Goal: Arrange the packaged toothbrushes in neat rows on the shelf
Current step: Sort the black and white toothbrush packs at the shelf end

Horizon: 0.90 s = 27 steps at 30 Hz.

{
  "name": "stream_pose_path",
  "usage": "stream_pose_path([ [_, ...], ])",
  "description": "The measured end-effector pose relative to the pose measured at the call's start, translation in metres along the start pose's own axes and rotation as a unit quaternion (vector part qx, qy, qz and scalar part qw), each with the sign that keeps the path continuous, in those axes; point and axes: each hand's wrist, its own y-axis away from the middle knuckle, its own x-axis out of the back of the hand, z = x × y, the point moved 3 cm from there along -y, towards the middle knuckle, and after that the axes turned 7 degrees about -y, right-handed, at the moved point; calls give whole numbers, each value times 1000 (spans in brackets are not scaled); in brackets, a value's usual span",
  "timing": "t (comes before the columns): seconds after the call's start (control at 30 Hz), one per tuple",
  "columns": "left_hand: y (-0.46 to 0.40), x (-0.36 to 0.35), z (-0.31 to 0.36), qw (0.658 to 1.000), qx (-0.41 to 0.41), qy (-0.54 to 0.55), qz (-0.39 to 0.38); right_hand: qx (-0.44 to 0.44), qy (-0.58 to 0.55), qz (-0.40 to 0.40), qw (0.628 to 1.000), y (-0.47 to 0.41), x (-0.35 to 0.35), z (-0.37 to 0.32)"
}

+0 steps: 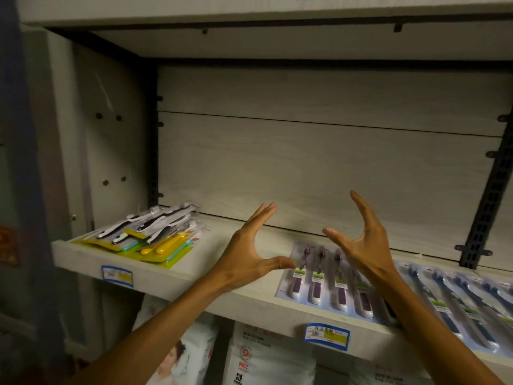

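Observation:
A pale wooden shelf [211, 240] holds packaged toothbrushes. At its left end lies an untidy pile of packs [150, 234] with black-white and yellow brushes on yellow-green cards. To the right, purple-handled packs [319, 279] lie side by side in a row, and a row of dark-handled packs [458, 301] follows at the far right. My left hand [249, 254] hovers above the bare middle of the shelf, fingers straight and thumb spread, holding nothing. My right hand [361, 240] is spread above the purple packs, also holding nothing, its forearm covering part of that row.
Blue-framed price labels [327, 335] stick to the shelf's front edge, another label [116, 275] at the left. White bagged goods [261, 357] fill the level below. A black perforated upright [483, 201] stands at the right, a shelf board [249, 12] overhead.

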Motion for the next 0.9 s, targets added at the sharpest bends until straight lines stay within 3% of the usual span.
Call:
stream_pose_path([
  [0.17, 8, 60, -24, 993, -22, -51, 103, 23, 7, 6, 1000, -10, -3, -13],
  [0.37, 21, 140, -59, 975, 37, -66, 211, 44, -31, 10, 999, -46, -33, -43],
  [0.5, 24, 176, -86, 961, 114, -107, 228, 64, -83, 13, 994, -72, -81, -71],
  [0.6, 24, 190, -104, 947, 185, -159, 209, 68, -113, 2, 991, -81, -123, -89],
  [0.77, 20, 201, -130, 920, 267, -263, 115, 76, -112, -39, 990, -80, -181, -101],
  [0.9, 14, 193, -140, 895, 282, -338, 67, 87, -87, -75, 990, -70, -205, -97],
])
